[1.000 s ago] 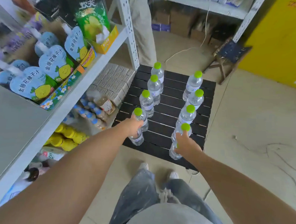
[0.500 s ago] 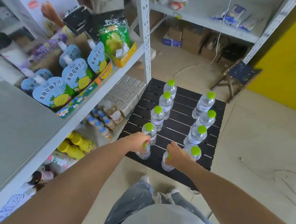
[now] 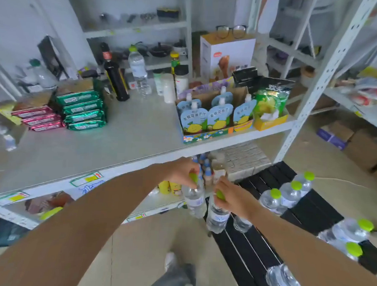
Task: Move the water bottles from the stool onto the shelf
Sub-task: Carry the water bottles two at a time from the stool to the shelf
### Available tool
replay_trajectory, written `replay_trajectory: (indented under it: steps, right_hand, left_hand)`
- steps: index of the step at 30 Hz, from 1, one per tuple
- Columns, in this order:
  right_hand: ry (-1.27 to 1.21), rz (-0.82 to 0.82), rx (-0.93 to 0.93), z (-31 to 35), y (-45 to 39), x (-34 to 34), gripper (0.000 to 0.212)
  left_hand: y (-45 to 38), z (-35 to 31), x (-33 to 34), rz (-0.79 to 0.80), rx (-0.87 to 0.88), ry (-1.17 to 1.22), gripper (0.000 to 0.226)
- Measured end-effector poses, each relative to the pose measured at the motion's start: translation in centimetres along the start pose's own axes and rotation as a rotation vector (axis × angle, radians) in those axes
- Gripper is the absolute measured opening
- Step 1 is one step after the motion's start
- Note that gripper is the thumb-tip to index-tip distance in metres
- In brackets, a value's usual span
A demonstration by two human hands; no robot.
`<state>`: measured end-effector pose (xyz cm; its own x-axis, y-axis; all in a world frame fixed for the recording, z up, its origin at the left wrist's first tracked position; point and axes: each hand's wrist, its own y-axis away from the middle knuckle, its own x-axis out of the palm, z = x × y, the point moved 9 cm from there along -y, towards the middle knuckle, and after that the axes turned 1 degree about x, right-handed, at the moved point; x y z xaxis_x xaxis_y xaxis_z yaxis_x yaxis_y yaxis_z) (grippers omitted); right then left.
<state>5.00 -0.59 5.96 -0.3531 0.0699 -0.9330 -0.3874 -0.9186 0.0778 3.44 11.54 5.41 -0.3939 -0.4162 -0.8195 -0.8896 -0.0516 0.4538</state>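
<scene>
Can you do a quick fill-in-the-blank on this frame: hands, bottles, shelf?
1. Each hand grips a water bottle by its ____ cap.
2. The left hand and right hand together hold ____ bottles.
3. The pouch drinks stand on the grey shelf in a ____ box.

Missing words: green; two; cardboard

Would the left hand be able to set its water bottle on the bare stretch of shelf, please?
Probably yes: the left hand grips its water bottle just below the shelf edge, with bare surface directly above.
</scene>
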Motion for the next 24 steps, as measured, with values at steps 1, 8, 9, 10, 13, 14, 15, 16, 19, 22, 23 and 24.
replay_trajectory:
  steps: [1, 8, 9, 10, 13, 14, 15, 16, 19, 22, 23, 24]
  right_hand:
    - [-0.017, -0.016, -0.04, 1.0, -1.0, -0.9, 0.033]
    - [-0.108, -0.206, -0.299, 12.4, -10.0, -10.0, 0.018]
    - [-0.092, -0.229, -0.332, 14.7, -11.5, -11.7, 0.016]
    - [-0.092, -0.255, -0.35, 16.7, -13.2, -13.2, 0.017]
    - [-0.169, -0.356, -0.391, 22.4, -18.2, -17.2, 0.017]
    - [-0.188, -0.371, -0.4, 24.4, -19.8, -17.9, 0.017]
    - [-0.186, -0.371, -0.407, 26.3, -21.4, -18.2, 0.018]
    - [-0.174, -0.353, -0.413, 28.3, -23.1, -18.1, 0.018]
    - [-0.069, -0.247, -0.436, 34.1, -28.2, -16.3, 0.022]
    - [-0.041, -0.196, -0.41, 38.6, -33.2, -13.4, 0.027]
    - [-0.037, -0.186, -0.402, 39.8, -34.7, -12.2, 0.027]
    - [-0.025, -0.179, -0.388, 40.9, -36.1, -11.0, 0.028]
  left_hand:
    - [1.5, 1.2, -1.9, -0.038, -0.02, -0.01, 0.033]
    - [13.0, 9.9, -15.3, -0.23, -0.204, -0.039, 0.014]
    - [14.6, 11.3, -17.1, -0.255, -0.223, -0.039, 0.016]
    - [16.3, 12.8, -18.8, -0.278, -0.244, -0.046, 0.018]
    - [20.8, 18.1, -22.4, -0.346, -0.307, -0.053, 0.02]
    - [22.0, 20.1, -23.1, -0.363, -0.322, -0.049, 0.019]
    - [22.9, 22.0, -23.5, -0.374, -0.337, -0.043, 0.018]
    - [23.7, 24.0, -23.7, -0.381, -0.351, -0.037, 0.015]
    - [25.2, 29.9, -23.9, -0.391, -0.388, -0.042, 0.015]
    - [26.7, 36.8, -23.7, -0.401, -0.488, 0.012, 0.014]
    - [27.2, 38.8, -23.5, -0.398, -0.52, 0.038, 0.018]
    - [27.7, 40.7, -23.3, -0.396, -0.542, 0.059, 0.023]
